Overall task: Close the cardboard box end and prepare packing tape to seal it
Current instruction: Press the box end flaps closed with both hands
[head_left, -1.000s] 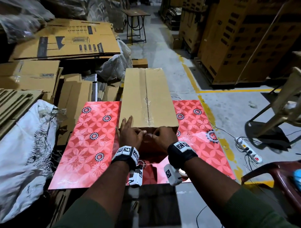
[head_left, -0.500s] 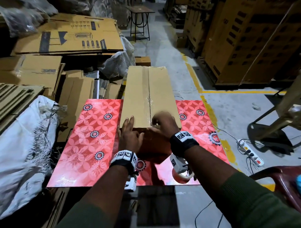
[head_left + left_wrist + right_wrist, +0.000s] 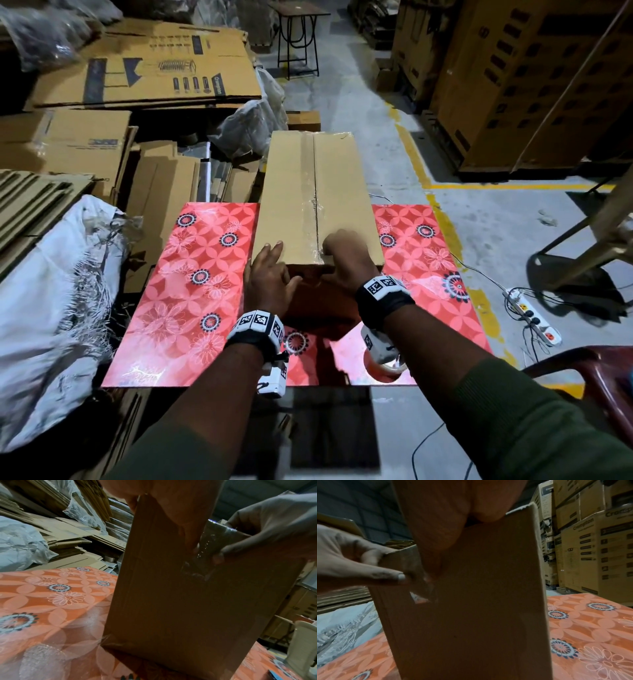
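Observation:
A long cardboard box (image 3: 308, 192) lies on the red floral table (image 3: 191, 291) with its near end facing me. Clear tape (image 3: 313, 205) runs along the top seam and folds down onto the end face (image 3: 202, 555). My left hand (image 3: 270, 270) clamps the near left top corner, with fingers on top and thumb (image 3: 399, 577) on the end face. My right hand (image 3: 346, 253) hooks over the top edge at the seam, and its thumb (image 3: 221, 555) presses the tape end. A tape roll (image 3: 387, 370) shows under my right wrist at the table's near edge.
Flattened cartons (image 3: 144, 65) and a white sack (image 3: 51, 308) crowd the left side. Tall stacked cartons (image 3: 513, 85) stand at the right rear. A power strip (image 3: 534, 318) with cables lies on the floor to the right, beside a dark red plastic chair (image 3: 582, 370).
My right hand has come up from the box's end face onto the top edge at the seam. The left hand has stayed on its corner.

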A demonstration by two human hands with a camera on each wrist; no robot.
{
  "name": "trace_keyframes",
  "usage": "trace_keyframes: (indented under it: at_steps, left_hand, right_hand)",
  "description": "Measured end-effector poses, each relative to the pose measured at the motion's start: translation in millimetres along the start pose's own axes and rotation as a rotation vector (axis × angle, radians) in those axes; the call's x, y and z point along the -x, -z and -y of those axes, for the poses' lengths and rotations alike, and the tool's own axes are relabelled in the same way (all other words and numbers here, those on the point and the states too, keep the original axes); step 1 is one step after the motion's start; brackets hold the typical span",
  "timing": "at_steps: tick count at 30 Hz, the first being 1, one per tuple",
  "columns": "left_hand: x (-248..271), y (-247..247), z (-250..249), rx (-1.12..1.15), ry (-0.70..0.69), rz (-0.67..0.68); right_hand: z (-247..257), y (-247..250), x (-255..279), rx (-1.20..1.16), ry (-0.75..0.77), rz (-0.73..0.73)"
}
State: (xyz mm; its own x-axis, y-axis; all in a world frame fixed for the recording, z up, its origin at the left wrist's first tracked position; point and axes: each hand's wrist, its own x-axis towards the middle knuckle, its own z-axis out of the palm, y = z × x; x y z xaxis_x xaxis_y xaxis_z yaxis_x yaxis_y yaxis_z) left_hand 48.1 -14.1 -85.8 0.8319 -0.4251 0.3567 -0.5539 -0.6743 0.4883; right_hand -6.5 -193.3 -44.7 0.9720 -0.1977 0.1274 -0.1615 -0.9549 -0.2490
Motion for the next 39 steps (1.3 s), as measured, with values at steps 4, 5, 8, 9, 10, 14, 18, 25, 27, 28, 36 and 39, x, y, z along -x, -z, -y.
trace_keyframes:
  at_steps: [4, 5, 8, 9, 10, 14, 18, 25, 27, 28, 36, 39]
  left_hand:
    - [-4.9, 4.8, -0.5, 0.039, 0.041, 0.005]
    - [-5.2, 5.7, -2.3, 0.023, 0.048, 0.002]
    - [-4.2, 3.6, -5.0, -0.08, 0.023, -0.002]
    - [-4.9, 3.2, -5.1, -0.123, 0.016, 0.009]
    - [-5.7, 2.6, -5.1, -0.16, 0.018, 0.024]
    - [-9.2, 1.9, -7.5, -0.262, 0.025, 0.042]
    - [-6.4, -4.7, -6.7, -0.313, 0.029, 0.036]
    - [-4.9, -7.6, -2.5, -0.342, 0.01, 0.046]
    - [-4.9, -7.0, -2.2, -0.348, 0.004, 0.046]
    - [-5.1, -6.7, -2.1, -0.349, 0.001, 0.044]
    - [-4.9, -6.0, -2.1, -0.343, -0.02, 0.036]
    - [-4.1, -8.9, -6.6, -0.355, 0.012, 0.008]
  right_hand:
    - [6.1, -6.2, 7.7, 0.124, -0.01, -0.069]
    - [6.7, -8.1, 7.7, 0.152, -0.005, -0.081]
    - [3.4, -12.6, 5.8, 0.165, 0.029, -0.111]
    - [1.9, -13.5, 5.3, 0.163, 0.038, -0.114]
    - [0.1, -15.2, 5.4, 0.168, 0.047, -0.113]
    - [-1.8, -20.9, 5.1, 0.194, 0.066, -0.093]
    - [3.6, -26.5, 6.9, 0.2, 0.026, -0.141]
    - [4.4, -26.1, 9.9, 0.188, 0.025, -0.195]
    - [5.0, -27.2, 8.8, 0.208, 0.015, -0.195]
    - [4.7, -28.4, 8.3, 0.22, 0.018, -0.184]
    - [4.8, -30.0, 12.0, 0.245, -0.003, -0.152]
    - [0.9, -32.2, 18.9, 0.224, 0.013, -0.175]
